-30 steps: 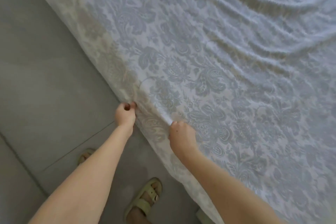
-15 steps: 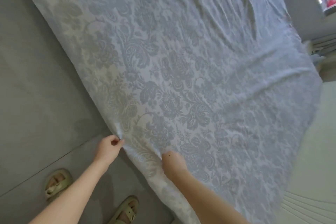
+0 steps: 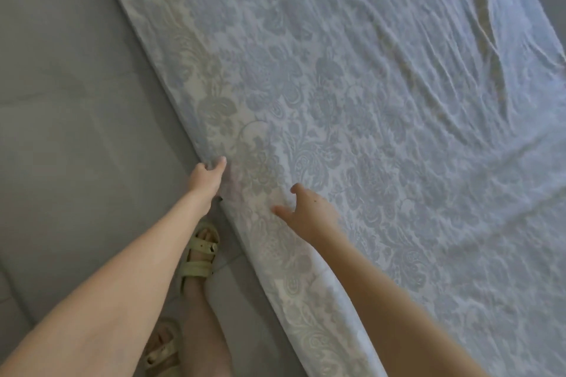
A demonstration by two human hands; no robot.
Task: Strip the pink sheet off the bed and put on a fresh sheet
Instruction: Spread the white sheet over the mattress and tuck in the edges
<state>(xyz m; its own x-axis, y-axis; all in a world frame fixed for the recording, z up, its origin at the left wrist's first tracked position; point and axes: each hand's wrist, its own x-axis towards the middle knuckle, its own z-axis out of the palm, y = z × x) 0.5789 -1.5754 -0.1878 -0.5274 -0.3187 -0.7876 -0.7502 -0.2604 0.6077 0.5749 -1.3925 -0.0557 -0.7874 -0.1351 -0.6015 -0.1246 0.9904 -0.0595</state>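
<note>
1. A pale blue sheet (image 3: 367, 131) with a flower pattern lies spread over the bed, which is hidden under it. Its top is creased (the deepest folds are at the far right).
2. The near edge of the sheet hangs down the side of the bed towards the grey floor (image 3: 76, 131).
3. The left hand (image 3: 206, 177) is at that hanging edge. Its fingers (image 3: 221, 162) pinch a fold of the cloth, with the thumb on top and the cloth bunched just beside the knuckles.
4. The right hand (image 3: 309, 213) is over the top of the sheet, near the edge and apart from the left hand. Its fingers (image 3: 295, 188) are spread and loose and grasp nothing. Whether they touch the cloth, I cannot tell.
5. Two pale green sandals (image 3: 200, 254) stand on the floor just beside the draped edge.
</note>
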